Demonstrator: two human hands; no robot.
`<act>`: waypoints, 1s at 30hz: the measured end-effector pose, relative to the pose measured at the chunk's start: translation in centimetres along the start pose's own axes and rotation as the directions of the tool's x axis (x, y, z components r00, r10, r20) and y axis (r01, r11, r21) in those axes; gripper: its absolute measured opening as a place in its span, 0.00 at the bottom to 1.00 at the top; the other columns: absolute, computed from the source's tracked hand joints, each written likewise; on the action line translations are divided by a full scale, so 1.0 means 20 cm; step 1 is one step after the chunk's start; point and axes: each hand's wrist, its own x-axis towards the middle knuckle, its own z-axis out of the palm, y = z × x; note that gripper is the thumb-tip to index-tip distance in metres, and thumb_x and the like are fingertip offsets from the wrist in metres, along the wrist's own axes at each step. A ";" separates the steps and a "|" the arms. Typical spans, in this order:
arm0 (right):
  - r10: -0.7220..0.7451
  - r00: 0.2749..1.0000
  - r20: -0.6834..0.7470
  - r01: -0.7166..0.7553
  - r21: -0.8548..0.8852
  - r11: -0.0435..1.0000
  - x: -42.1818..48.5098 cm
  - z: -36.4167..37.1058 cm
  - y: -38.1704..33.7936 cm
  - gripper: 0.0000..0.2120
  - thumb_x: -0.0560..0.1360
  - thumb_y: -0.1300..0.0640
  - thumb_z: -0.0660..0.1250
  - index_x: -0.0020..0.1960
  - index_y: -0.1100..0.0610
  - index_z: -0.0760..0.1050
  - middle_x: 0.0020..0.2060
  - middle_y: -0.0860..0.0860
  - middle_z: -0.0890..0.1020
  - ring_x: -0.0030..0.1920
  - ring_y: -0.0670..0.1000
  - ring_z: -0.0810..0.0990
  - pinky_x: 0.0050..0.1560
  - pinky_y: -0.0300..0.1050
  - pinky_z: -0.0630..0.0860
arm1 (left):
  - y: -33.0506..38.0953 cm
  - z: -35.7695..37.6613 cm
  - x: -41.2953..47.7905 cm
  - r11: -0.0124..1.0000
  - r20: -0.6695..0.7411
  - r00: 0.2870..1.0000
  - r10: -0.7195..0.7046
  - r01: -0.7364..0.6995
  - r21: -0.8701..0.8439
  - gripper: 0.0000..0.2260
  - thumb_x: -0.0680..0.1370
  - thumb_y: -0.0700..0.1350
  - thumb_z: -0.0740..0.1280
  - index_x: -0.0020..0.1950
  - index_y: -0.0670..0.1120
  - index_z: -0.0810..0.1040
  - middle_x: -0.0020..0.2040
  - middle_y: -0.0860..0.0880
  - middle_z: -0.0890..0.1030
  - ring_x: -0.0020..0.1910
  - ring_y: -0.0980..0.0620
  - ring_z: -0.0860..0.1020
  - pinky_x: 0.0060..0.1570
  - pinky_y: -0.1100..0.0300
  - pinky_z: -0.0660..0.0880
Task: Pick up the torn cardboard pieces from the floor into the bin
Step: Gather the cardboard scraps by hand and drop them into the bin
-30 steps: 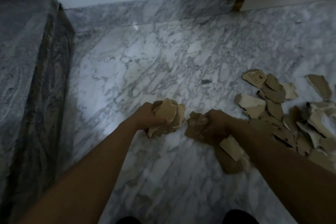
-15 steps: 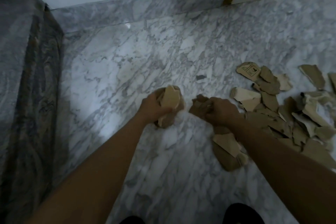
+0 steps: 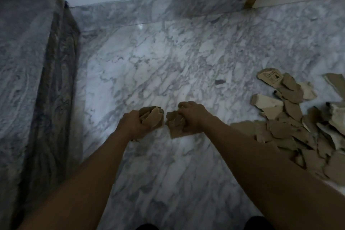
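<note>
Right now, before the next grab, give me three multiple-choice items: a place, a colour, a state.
1. Where does the loose cardboard pile lie? A. on the person's right B. on their left C. against the far wall
2. Colour of the floor? A. brown wood B. white-grey marble C. green tile
3. The left hand and right hand are: A. both open B. both gripping cardboard pieces C. both empty fists
Answers: 1A, it spreads beyond the right hand; 2B, grey veins on white; 3B, both curl round pieces.

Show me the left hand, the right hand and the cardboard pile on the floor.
left hand (image 3: 133,125): head view, back of the hand.
right hand (image 3: 194,115): head view, back of the hand.
cardboard pile (image 3: 285,130): head view, flat brown piece mid-pile.
</note>
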 end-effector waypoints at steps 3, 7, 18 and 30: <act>0.065 0.998 0.009 -0.064 -0.077 0.995 -0.02 0.01 -0.01 0.37 0.68 0.38 0.73 0.73 0.47 0.65 0.67 0.53 0.68 0.68 0.61 0.67 0.72 0.68 0.56 | 0.01 -0.01 0.01 0.998 0.016 1.000 0.000 -0.001 0.055 0.33 0.56 0.76 0.55 0.41 0.52 0.79 0.36 0.48 0.80 0.38 0.47 0.80 0.38 0.57 0.77; 0.086 0.993 -0.085 -0.074 0.137 0.988 -0.09 0.03 0.00 0.38 0.68 0.44 0.75 0.74 0.46 0.64 0.61 0.56 0.70 0.56 0.60 0.74 0.57 0.54 0.73 | 0.11 -0.05 0.07 0.997 0.050 0.999 -0.014 0.010 0.071 0.36 0.51 0.74 0.56 0.40 0.46 0.80 0.35 0.48 0.79 0.37 0.48 0.79 0.34 0.61 0.70; 0.570 0.820 0.044 -0.533 0.418 0.735 -0.71 -0.05 0.45 0.15 0.67 0.46 0.75 0.47 0.55 0.81 0.42 0.53 0.83 0.42 0.53 0.83 0.39 0.44 0.78 | 0.92 0.03 0.17 0.928 0.273 0.930 0.247 -0.308 0.209 0.27 0.66 0.64 0.72 0.49 0.43 0.75 0.46 0.46 0.79 0.47 0.47 0.81 0.44 0.55 0.79; 0.938 0.325 0.121 -0.784 0.590 0.196 -1.83 0.26 0.43 0.09 0.73 0.43 0.69 0.49 0.46 0.76 0.33 0.49 0.84 0.25 0.47 0.82 0.34 0.46 0.83 | 1.37 0.54 -0.10 0.673 0.630 0.648 0.429 -0.694 0.256 0.31 0.68 0.55 0.77 0.65 0.43 0.72 0.58 0.44 0.77 0.52 0.46 0.76 0.44 0.58 0.72</act>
